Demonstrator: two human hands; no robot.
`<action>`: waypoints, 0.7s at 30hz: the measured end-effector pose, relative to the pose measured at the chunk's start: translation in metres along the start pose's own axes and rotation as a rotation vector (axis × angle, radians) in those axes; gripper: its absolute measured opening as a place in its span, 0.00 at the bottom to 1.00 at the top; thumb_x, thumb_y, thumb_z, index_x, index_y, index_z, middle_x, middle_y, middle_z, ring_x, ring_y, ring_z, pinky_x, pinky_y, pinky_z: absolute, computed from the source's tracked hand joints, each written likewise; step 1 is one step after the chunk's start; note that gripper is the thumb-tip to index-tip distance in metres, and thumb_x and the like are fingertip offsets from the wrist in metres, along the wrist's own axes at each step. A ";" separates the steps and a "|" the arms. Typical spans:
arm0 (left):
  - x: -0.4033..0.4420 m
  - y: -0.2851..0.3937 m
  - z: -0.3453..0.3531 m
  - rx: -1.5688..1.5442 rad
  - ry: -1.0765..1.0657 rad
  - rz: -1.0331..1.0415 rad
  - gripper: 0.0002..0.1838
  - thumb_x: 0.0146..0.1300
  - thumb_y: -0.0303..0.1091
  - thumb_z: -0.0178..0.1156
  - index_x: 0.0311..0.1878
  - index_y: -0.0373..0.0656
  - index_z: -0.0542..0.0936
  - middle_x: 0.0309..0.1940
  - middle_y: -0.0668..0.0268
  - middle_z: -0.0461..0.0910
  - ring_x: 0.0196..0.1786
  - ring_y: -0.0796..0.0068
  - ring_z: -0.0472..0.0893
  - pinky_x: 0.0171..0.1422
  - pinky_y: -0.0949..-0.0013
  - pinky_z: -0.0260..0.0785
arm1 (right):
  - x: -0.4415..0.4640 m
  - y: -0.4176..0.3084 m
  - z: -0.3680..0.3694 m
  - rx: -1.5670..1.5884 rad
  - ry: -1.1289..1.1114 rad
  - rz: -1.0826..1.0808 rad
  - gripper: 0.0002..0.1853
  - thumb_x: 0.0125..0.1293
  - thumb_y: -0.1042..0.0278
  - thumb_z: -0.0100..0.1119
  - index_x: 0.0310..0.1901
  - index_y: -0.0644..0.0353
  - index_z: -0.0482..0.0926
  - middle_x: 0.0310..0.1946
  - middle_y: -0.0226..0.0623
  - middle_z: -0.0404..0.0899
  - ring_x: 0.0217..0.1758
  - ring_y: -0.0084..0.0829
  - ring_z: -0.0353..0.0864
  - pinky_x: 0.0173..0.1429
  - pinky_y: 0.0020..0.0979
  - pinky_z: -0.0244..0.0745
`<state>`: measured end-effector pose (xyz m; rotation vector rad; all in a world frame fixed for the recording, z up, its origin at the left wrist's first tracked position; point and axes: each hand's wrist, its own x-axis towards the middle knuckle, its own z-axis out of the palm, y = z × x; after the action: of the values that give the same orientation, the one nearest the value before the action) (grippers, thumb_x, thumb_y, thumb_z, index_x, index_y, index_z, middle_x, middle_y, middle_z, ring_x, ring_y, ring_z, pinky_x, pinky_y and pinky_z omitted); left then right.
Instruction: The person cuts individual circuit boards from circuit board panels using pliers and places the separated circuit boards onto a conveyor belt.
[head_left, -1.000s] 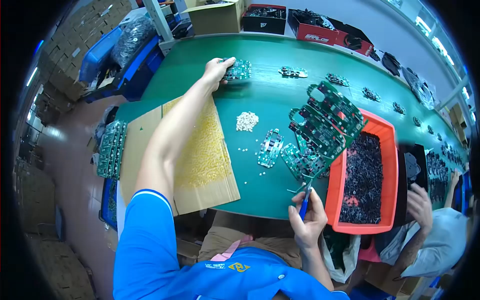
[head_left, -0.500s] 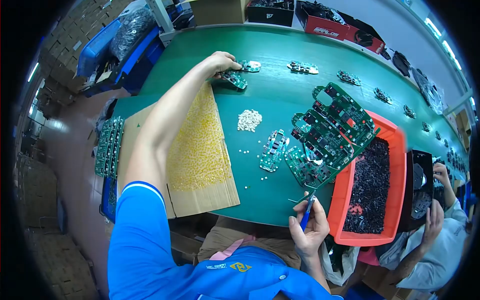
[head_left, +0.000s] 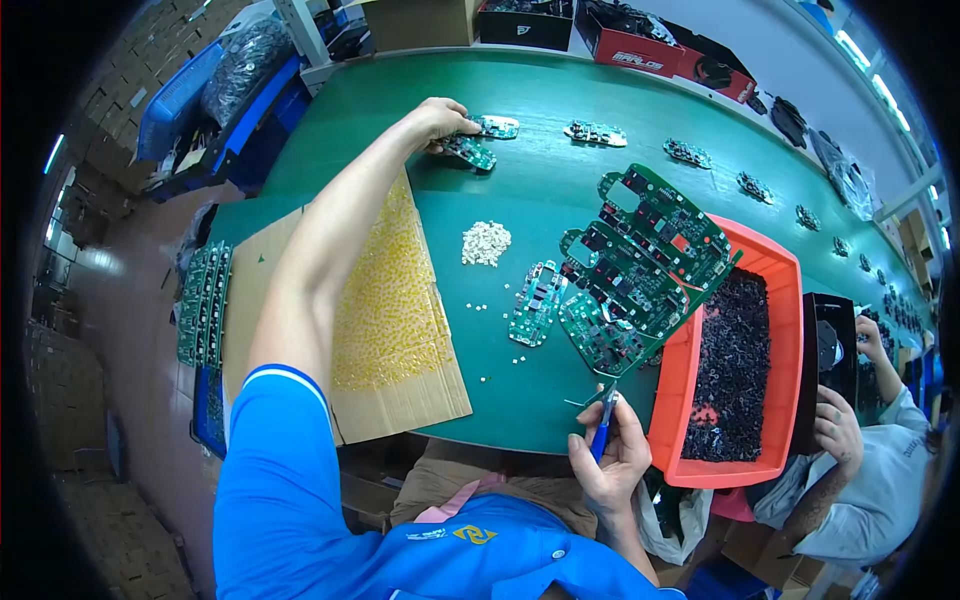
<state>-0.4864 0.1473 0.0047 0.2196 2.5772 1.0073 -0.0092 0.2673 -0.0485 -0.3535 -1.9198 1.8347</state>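
Note:
My left hand (head_left: 440,122) reaches to the far left of the bench, its fingers closed on the end of a small green circuit board (head_left: 468,153). Just beyond it lies another small circuit board (head_left: 497,127). My right hand (head_left: 612,455), near the front edge, grips a blue-handled tool (head_left: 601,438) with a narrow metal tip; its exact kind is hard to make out. The tip is close to the lower corner of a stack of larger green boards (head_left: 650,260). A single board (head_left: 537,303) lies left of that stack, by a pile of small white parts (head_left: 486,243).
Cardboard covered with yellow pieces (head_left: 395,300) lies under my left arm. At right stands an orange bin (head_left: 665,445) of small black parts. A row of boards (head_left: 597,133) runs along the back. A co-worker's hand (head_left: 838,425) shows at far right.
The whole view has shifted slightly to the left. Both hands keep nearly the same places on the bench, the left at the small board and the right around the blue-handled tool.

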 end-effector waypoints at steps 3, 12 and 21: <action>0.004 0.000 0.003 -0.012 0.012 0.007 0.28 0.62 0.43 0.72 0.63 0.46 0.80 0.41 0.64 0.82 0.29 0.77 0.76 0.21 0.75 0.63 | -0.002 -0.001 -0.003 -0.028 -0.056 0.029 0.37 0.54 0.83 0.66 0.69 0.69 0.69 0.47 0.44 0.80 0.40 0.26 0.77 0.41 0.19 0.72; 0.011 0.001 0.008 -0.053 0.031 0.021 0.27 0.60 0.40 0.74 0.60 0.42 0.81 0.42 0.62 0.84 0.29 0.75 0.78 0.19 0.74 0.66 | 0.000 0.001 0.003 -0.057 -0.028 -0.031 0.36 0.53 0.82 0.67 0.67 0.67 0.70 0.44 0.41 0.81 0.37 0.25 0.77 0.39 0.20 0.71; 0.012 0.003 0.014 -0.091 0.093 0.057 0.27 0.58 0.38 0.76 0.59 0.38 0.81 0.43 0.59 0.86 0.27 0.74 0.80 0.17 0.74 0.67 | 0.000 -0.003 0.003 -0.087 0.001 -0.021 0.35 0.52 0.80 0.68 0.65 0.66 0.74 0.41 0.38 0.81 0.35 0.25 0.77 0.38 0.21 0.71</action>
<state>-0.4918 0.1609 -0.0059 0.2285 2.6138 1.1784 -0.0101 0.2640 -0.0460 -0.3604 -1.9994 1.7418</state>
